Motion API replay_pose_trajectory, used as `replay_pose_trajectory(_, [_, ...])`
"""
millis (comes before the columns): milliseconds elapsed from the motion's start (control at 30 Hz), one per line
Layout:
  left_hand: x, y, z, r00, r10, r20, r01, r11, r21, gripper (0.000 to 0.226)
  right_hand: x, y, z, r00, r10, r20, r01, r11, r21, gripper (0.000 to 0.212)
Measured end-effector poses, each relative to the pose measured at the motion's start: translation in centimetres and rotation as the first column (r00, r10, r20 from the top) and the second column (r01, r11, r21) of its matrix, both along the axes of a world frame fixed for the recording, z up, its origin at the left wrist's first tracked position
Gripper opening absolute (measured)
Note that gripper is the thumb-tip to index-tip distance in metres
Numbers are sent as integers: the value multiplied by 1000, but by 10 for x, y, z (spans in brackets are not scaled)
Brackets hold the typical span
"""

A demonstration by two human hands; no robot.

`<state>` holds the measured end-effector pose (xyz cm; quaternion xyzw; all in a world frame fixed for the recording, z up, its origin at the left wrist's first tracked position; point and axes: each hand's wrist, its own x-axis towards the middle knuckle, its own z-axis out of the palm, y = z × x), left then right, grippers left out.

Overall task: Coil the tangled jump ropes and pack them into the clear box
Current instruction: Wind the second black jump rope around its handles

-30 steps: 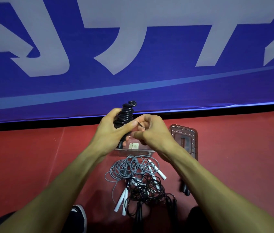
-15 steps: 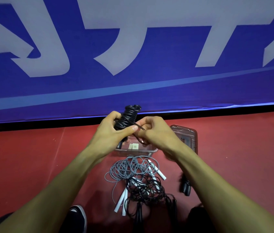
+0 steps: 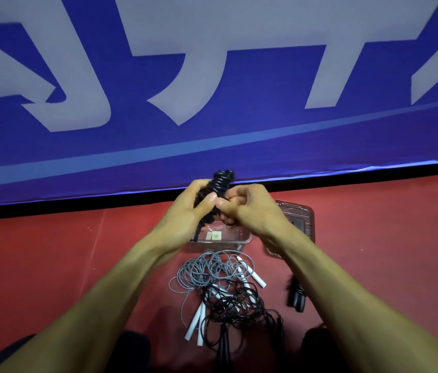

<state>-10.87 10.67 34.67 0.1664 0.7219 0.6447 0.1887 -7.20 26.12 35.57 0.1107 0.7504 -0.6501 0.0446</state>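
Our left hand (image 3: 185, 214) grips the coiled black rope (image 3: 219, 184); our right hand (image 3: 250, 208) pinches its loose end above the box (image 3: 244, 236).

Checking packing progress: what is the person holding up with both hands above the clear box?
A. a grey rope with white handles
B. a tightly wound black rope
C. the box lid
B: the left hand grips the black coiled rope, the right hand pinches its loose end.
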Motion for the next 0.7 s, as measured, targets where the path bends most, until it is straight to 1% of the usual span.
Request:
replay_pose_trajectory(67, [6,4,-7,998,49,-43,-51,998,-37,32,0,6,-4,999,-34,25,33,999,36,11])
replay_pose_trajectory(100, [9,9,-13,996,78,-53,-80,995,-52,31,-1,11,-6,998,-52,46,51,998,27,13])
replay_pose_trajectory(167, [14,16,-25,988,127,-83,-135,987,-92,24,-2,16,-11,994,-77,82,78,997,-5,16])
replay_pose_trajectory(233, [15,23,-32,979,162,-126,-180,972,-152,19,-3,18,-21,989,-120,87,118,993,20,18])
replay_pose_trajectory(333, [13,36,-48,984,114,-139,-144,964,-225,21,-1,25,-47,972,-223,81,213,971,111,19])
replay_pose_trajectory(367, [13,43,-52,991,90,-104,-112,965,-236,22,2,29,-55,966,-240,93,229,966,117,19])
replay_pose_trajectory(400, [14,52,-57,996,79,-33,-84,972,-219,22,6,35,-63,961,-253,112,241,964,113,19])
replay_pose_trajectory(433, [17,61,-61,994,77,76,-62,981,-181,23,11,43,-69,955,-264,136,251,962,103,18])
replay_pose_trajectory(500, [24,82,-73,960,47,276,-23,996,-90,23,22,61,-82,932,-304,199,292,952,88,19])
replay_pose_trajectory(533, [30,95,-82,946,16,325,7,998,-68,21,28,74,-91,916,-336,220,324,942,88,22])
replay_pose_trajectory(567, [34,103,-89,938,-3,346,26,998,-60,18,32,82,-99,903,-359,236,345,933,100,25])
replay_pose_trajectory(633, [42,122,-115,947,-17,322,51,994,-99,15,41,101,-117,883,-404,237,371,912,175,26])
replay_pose_trajectory(667, [44,132,-129,950,-19,312,65,988,-140,20,46,109,-126,877,-420,234,374,902,215,28])
replay_pose_trajectory(700, [46,140,-145,952,-27,305,81,983,-164,31,50,116,-136,867,-439,237,385,891,242,30])
